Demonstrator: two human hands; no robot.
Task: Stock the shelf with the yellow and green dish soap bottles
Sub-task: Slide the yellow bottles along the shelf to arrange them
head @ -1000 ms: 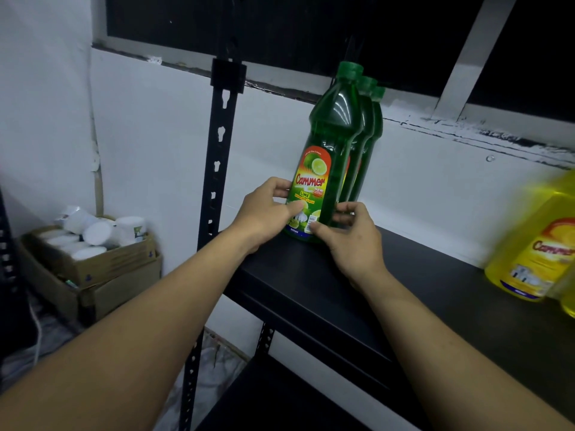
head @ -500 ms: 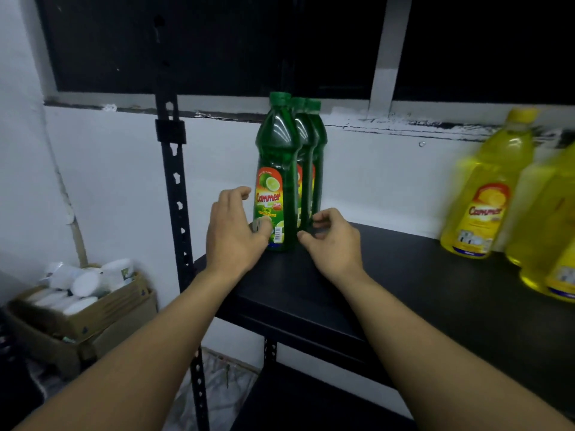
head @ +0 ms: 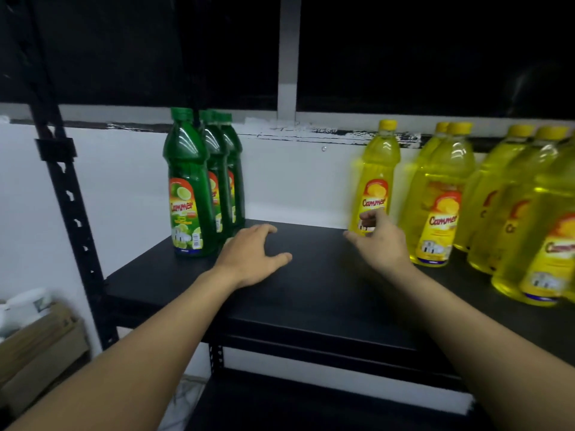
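**A:** What takes up the most room?

**B:** A black shelf (head: 311, 293) running across the view, set against a white wall (head: 295, 181) with a dark window (head: 140, 51) above. A black slotted upright post (head: 70, 200) carries its left end.

**A:** And the soap?

**B:** All of it is on that shelf. The yellow bottles (head: 513, 213) crowd the right part, upright, in rows running from the wall towards the front edge. The leftmost yellow bottle (head: 376, 169) stands near the wall, just beside the others. The green bottles (head: 189, 188), three of them, stand upright at the left end in a tight single file, one behind another. Bare shelf lies between the two colours.

**A:** Anything off the shelf?

**B:** A cardboard box (head: 37, 346) sits low on the left. The white things in it are too blurred to name.

**A:** The hands?

**B:** The left hand (head: 252, 256) is over the bare shelf just right of the front green bottle, fingers spread and relaxed. Its grip is loose and holds nothing, and I can't tell whether the palm touches the shelf. The right hand (head: 381, 244) is in front of the lower label of the leftmost yellow bottle, fingers half curled, thumb pointing left. Its grip is not closed round the bottle. It's blurred, so I can't tell whether the fingertips touch it.
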